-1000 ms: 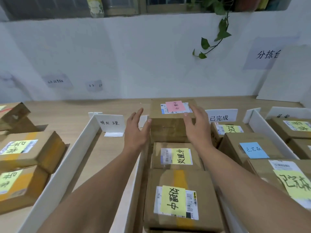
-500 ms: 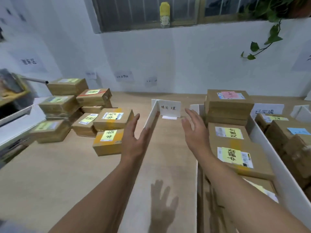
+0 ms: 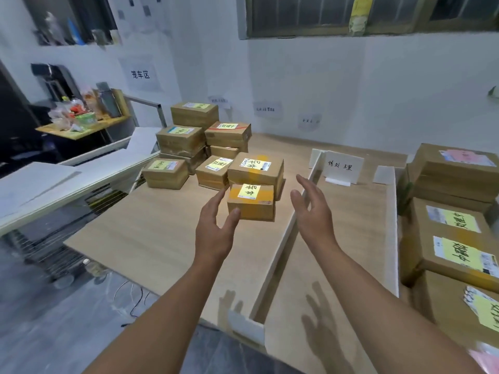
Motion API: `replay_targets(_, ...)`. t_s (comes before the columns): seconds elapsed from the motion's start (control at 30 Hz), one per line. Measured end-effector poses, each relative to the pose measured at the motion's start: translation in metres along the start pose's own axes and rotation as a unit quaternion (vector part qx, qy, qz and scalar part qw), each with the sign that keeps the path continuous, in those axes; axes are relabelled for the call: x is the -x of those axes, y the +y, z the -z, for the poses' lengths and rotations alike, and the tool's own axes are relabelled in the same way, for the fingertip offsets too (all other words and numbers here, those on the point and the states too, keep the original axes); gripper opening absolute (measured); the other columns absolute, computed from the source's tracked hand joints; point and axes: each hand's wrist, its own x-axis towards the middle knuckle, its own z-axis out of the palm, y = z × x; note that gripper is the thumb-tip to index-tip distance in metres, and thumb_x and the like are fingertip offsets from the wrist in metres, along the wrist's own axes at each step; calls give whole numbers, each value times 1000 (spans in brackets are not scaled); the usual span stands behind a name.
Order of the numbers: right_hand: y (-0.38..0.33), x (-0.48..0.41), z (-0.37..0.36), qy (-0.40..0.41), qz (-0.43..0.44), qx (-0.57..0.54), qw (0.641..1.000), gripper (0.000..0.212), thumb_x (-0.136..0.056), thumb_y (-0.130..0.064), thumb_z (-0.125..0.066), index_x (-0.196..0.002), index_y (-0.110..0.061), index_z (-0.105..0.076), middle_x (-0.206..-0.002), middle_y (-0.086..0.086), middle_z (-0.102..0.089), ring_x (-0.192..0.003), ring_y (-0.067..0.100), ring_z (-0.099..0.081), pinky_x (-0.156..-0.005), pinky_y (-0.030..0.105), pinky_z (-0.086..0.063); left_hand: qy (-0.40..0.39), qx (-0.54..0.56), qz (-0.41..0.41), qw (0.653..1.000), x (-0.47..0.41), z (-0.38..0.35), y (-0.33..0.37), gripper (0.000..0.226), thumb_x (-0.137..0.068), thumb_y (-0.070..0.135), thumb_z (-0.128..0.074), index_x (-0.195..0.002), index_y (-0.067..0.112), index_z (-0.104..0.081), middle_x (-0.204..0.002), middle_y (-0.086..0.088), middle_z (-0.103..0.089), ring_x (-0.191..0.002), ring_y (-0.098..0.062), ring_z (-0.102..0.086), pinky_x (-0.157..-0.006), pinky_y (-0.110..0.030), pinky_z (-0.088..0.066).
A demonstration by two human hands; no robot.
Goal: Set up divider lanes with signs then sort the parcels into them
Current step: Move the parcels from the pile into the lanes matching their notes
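Note:
A small cardboard parcel [image 3: 251,202] with a yellow label lies at the front of an unsorted pile [image 3: 205,147] on the wooden table [image 3: 140,238]. My left hand [image 3: 214,230] hovers open just left of it, thumb close to its near corner. My right hand [image 3: 313,214] is open to its right, above a white divider wall [image 3: 280,247]. Neither hand holds anything. A white sign card [image 3: 341,167] stands at the far end of the lane between two dividers. Sorted parcels [image 3: 453,230] with yellow labels fill the lane on the right.
A second white divider [image 3: 391,228] separates the bare lane from the filled one. Left of the table are a white shelf surface [image 3: 35,182] and a wire cart [image 3: 54,252]. A cluttered side table [image 3: 81,122] stands at the far left. Cables lie on the floor.
My view has swung left from the sorted lanes to the unsorted pile. Both hands left the stacked parcel and moved left toward the small yellow-labelled parcel.

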Motion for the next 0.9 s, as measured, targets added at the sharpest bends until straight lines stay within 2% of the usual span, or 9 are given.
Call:
replay_targets(0.1,8,-3,-28,-2,-7,-7,1000,40,-102,-36,-53,-143,-35,-52,-153,-7,-43,-142,8,-36,-119,40,-33,-6,-9,14,1000,-11,13,-21,56,-96,46,-60,-148,41,-41,-156,7,-39,-142,-16,-37,-108,-42,-39)
replay_targets(0.27,25,-23,-77,0,-35,-4,999,40,-103,-39,-50,-143,-37,-51,-153,-7,-43,-140,10,-38,-109,33,-38,-16,-5,30,999,-48,27,-60,54,-96,43,-60,-147,41,-42,-155,8,-40,-141,-15,-38,-103,-32,-36)
replay_targets(0.37,33,-44,-112,6,-56,-27,998,39,-103,-37,-50,-142,-38,-52,-153,-6,-43,-141,12,-39,-105,30,-41,-18,0,42,999,-84,37,-77,53,-96,42,-61,-146,42,-42,-154,9,-40,-141,-14,-38,-103,-31,-36)
replay_targets(0.5,35,-75,-161,-6,-65,-35,997,38,-103,-40,-51,-141,-39,-53,-153,-5,-43,-143,15,-38,-114,44,-39,-6,6,47,999,-132,53,-93,52,-96,42,-61,-145,44,-43,-150,13,-41,-133,-4,-38,-103,-30,-36)
replay_targets(0.63,26,-102,-210,-33,-71,-31,996,39,-103,-37,-50,-142,-37,-51,-155,-5,-41,-142,15,-36,-107,34,-37,15,11,44,999,-176,76,-109,50,-96,41,-62,-142,46,-43,-139,22,-41,-128,1,-38,-106,-30,-36)
replay_targets(0.73,23,-113,-243,-58,-71,-17,996,38,-103,-38,-49,-141,-39,-51,-155,-7,-41,-142,13,-37,-108,38,-39,28,20,54,998,-201,92,-123,49,-97,39,-63,-141,47,-44,-138,23,-41,-129,1,-38,-104,-27,-35)
replay_targets(0.9,29,-134,-295,-82,-77,-3,994,39,-103,-37,-50,-142,-35,-52,-154,-7,-42,-142,10,-35,-110,34,-34,39,27,70,996,-249,112,-159,51,-96,38,-63,-144,42,-44,-139,21,-42,-129,1,-38,-105,-27,-34)
